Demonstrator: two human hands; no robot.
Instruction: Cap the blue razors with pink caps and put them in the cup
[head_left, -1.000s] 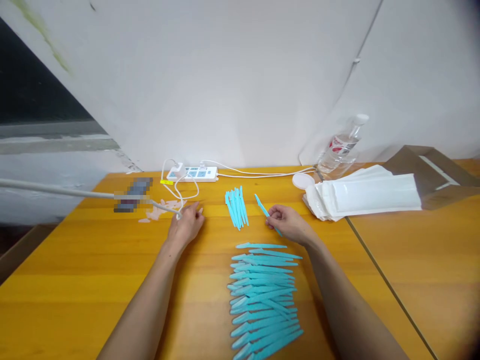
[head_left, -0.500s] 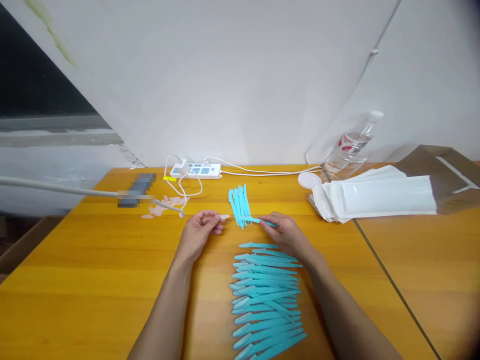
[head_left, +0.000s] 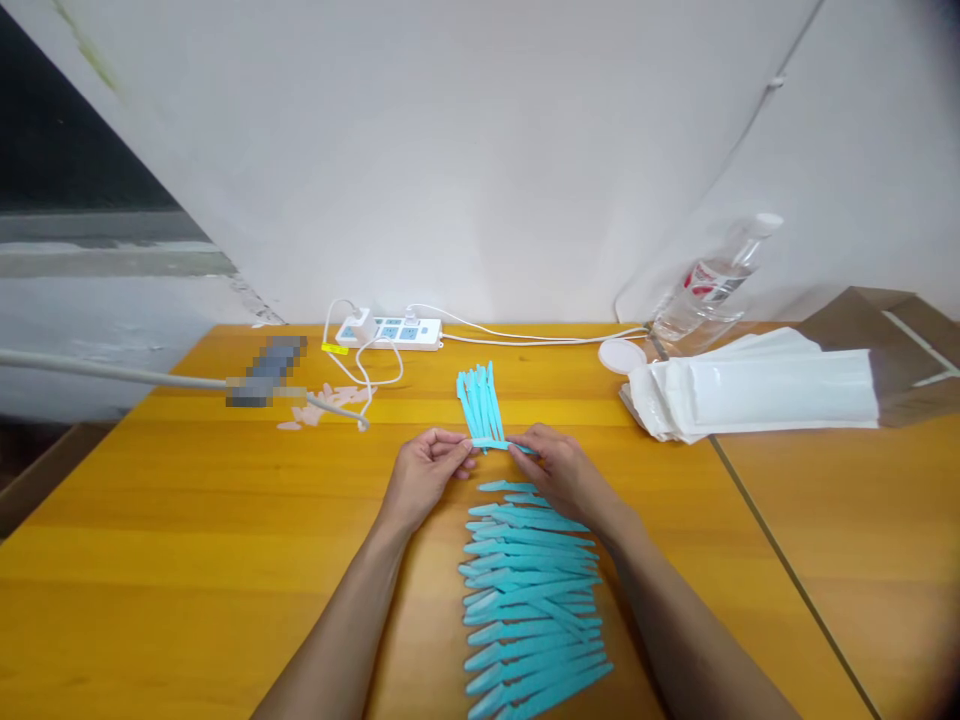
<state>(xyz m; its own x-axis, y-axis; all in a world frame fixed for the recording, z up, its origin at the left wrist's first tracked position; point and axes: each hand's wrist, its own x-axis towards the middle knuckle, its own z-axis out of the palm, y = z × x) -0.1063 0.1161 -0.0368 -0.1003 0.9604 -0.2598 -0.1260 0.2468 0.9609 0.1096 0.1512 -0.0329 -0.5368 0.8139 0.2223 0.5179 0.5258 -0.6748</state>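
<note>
A turquoise eyebrow razor (head_left: 495,445) is held level between my two hands, its handle end pinched in my right hand (head_left: 562,470). At its other end, my left hand (head_left: 427,478) is closed, thumb against fingers, around a small pale blade cap (head_left: 475,442). The fingers mostly hide that cap, so how far it covers the blade cannot be seen. Just behind the held razor lies a small bundle of turquoise razors (head_left: 480,395), pointing away from me. Nearer to me, between my forearms, a long row of similar razors (head_left: 532,580) lies crosswise, some overlapping.
Loose pale pink caps (head_left: 319,408) lie at the left, near a blurred dark object (head_left: 270,370) and a cable (head_left: 150,377). A power strip (head_left: 397,334) stands against the wall. To the right are a bottle (head_left: 709,285), a round lid (head_left: 621,356), white packets (head_left: 780,392) and a cardboard box (head_left: 885,335).
My left hand has moved right, bringing the pale cap to the end of the razor. The right hand has shifted slightly left, and the view has tilted a little.
</note>
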